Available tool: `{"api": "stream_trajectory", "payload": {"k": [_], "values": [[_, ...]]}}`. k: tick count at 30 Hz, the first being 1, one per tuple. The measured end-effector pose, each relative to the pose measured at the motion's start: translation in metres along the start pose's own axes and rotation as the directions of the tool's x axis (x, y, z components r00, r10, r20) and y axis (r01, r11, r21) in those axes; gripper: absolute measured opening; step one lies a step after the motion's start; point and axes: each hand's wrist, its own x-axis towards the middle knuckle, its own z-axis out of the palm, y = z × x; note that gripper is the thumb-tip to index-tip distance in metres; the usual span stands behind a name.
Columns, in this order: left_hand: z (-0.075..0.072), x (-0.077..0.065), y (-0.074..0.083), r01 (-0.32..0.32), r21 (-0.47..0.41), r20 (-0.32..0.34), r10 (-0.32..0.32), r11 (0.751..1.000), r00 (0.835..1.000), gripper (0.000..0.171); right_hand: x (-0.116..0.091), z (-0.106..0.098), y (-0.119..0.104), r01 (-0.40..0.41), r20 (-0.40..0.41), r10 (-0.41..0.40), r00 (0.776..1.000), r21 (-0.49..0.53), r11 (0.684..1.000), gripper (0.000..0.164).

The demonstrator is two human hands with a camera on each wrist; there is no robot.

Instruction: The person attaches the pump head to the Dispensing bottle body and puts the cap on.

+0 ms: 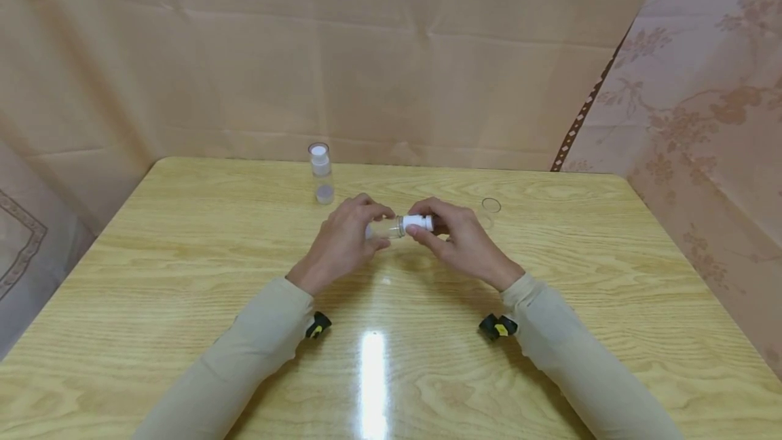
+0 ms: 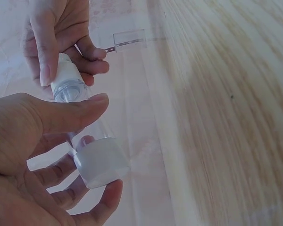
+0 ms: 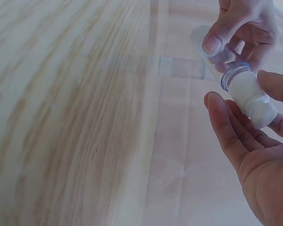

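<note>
My left hand (image 1: 347, 236) grips the clear body of a pump bottle (image 2: 101, 162), which lies nearly sideways above the table. In the left wrist view its white base pokes out past the thumb and fingers. The white pump top (image 1: 418, 223) is pinched between the thumb and fingers of my right hand (image 1: 466, 240). A clear ringed neck (image 3: 235, 74) shows between the two hands, right against the white top. Part of the body is hidden behind the left fingers.
A second clear bottle (image 1: 322, 178) with a white pump stands upright at the back left of the wooden table (image 1: 183, 331). To the right, a clear cap (image 1: 491, 205) stands on the tabletop. Beige curtains (image 1: 379, 60) hang behind the table's far edge.
</note>
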Motion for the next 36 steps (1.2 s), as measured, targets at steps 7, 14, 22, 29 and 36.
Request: {"api": "stream_trajectory", "payload": {"k": [7, 14, 22, 29, 36], "values": [[-0.0006, 0.0001, 0.0018, -0.001, -0.004, 0.007, 0.001, 1.000, 1.000, 0.037, -0.0007, 0.0010, -0.0017, 0.007, -0.054, -0.008, 0.999, -0.021, 1.000, 0.019], [-0.0008, 0.0004, 0.0020, 0.001, -0.010, 0.012, -0.001, 1.000, 1.000, 0.038, 0.0004, 0.0024, -0.0010, 0.030, -0.092, -0.031, 0.995, -0.010, 0.999, 0.020], [-0.0019, 0.0011, 0.0015, -0.002, -0.016, 0.013, 0.002, 1.000, 1.000, 0.038, 0.0008, 0.0006, -0.0019, 0.033, -0.080, -0.033, 0.996, -0.008, 0.999, 0.021], [-0.0019, 0.0018, 0.0007, -0.014, -0.023, -0.002, 0.014, 1.000, 1.000, 0.038, 0.0003, -0.0008, -0.0033, 0.039, -0.051, -0.038, 0.998, 0.010, 0.999, 0.029], [-0.0019, 0.0016, 0.0017, -0.006, -0.026, 0.001, 0.006, 1.000, 1.000, 0.038, 0.0006, -0.0001, -0.0008, 0.053, -0.069, -0.054, 0.996, -0.012, 0.999, 0.026]]}}
